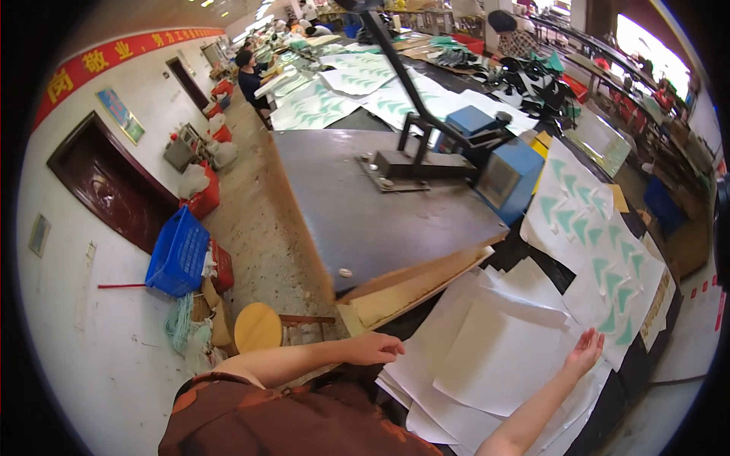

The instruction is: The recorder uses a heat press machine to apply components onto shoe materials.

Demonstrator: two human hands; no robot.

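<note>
A stack of large white paper sheets [494, 349] lies in front of me, its edges uneven and some sheets lifted. My left hand [375, 348] hovers by the left edge of the stack, below the press, with loosely bent fingers and nothing visible in it. At the stack's right side is my right hand [585, 351], palm turned up and fingers stretched out, holding nothing. Just beyond it lies a white sheet with green triangular shapes [601, 228]. A press with a flat metal plate [365, 213] and a long dark lever [403, 76] stands ahead, over a wooden board [426, 292].
Blue boxes [506, 178] are attached to the press. More patterned sheets [315, 106] cover the long table behind it, with black scraps [544, 83] farther right. On the left are a round wooden stool [257, 328], a blue crate [177, 251] and a co-worker [249, 80].
</note>
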